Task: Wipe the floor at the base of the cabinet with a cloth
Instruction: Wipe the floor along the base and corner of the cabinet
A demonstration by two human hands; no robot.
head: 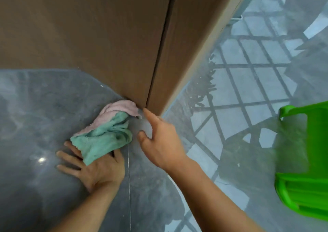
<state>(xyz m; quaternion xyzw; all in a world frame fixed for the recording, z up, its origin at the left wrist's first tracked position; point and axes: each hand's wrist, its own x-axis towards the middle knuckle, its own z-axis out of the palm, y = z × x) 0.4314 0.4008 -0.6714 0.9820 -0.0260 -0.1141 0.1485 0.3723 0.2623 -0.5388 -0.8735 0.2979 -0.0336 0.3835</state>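
Note:
A crumpled pink and teal cloth lies on the glossy grey floor, its pink end pushed against the bottom corner of the brown cabinet. My left hand rests flat on the floor with its fingers spread, and the cloth's near teal edge lies over the fingers. My right hand hovers just right of the cloth, fingers apart and holding nothing, with the index fingertip close to the cabinet's corner.
A bright green plastic stool stands on the floor at the right edge. The polished floor to the right mirrors a window grille and plant leaves. A thin tile joint runs from the cloth toward me.

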